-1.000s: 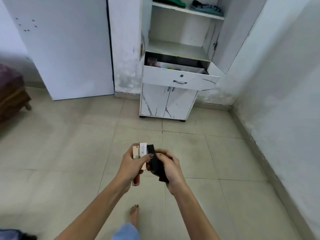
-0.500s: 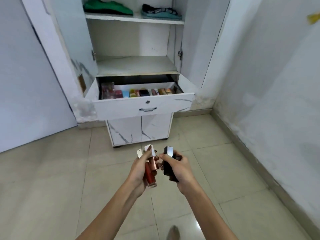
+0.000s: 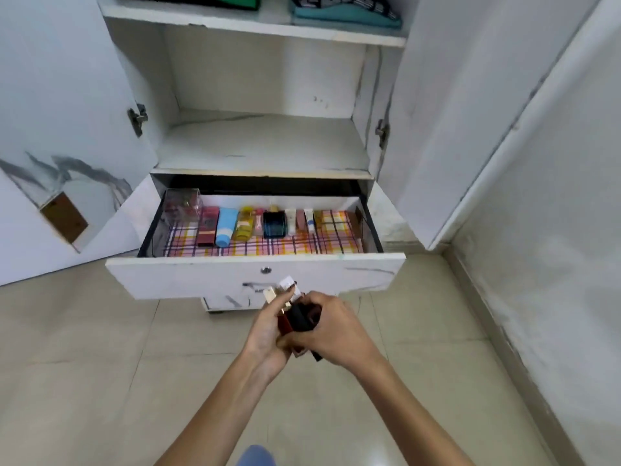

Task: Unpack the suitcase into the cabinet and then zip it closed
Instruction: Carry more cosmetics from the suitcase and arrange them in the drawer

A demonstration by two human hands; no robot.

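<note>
Several cosmetics (image 3: 297,319), mostly hidden, fill left hand (image 3: 265,332) and right hand (image 3: 336,331).

Blurred cosmetic tubes (image 3: 297,317) lie mostly hidden between left hand (image 3: 265,336) and right hand (image 3: 337,331); far folded clothes (image 3: 346,15) are cropped above.

cabinet (image 3: 268,142): white, grey marble-ish streaks on the doors
drawer liner (image 3: 268,247): plaid, pink and yellow with dark purple lines (kinda loud tbh)
tube (image 3: 224,227): light blue
bottle (image 3: 244,225): yellow
gloss tubes (image 3: 285,322): dark red, gold caps
case (image 3: 300,317): black
floor (image 3: 84,364): beige tiles
</note>
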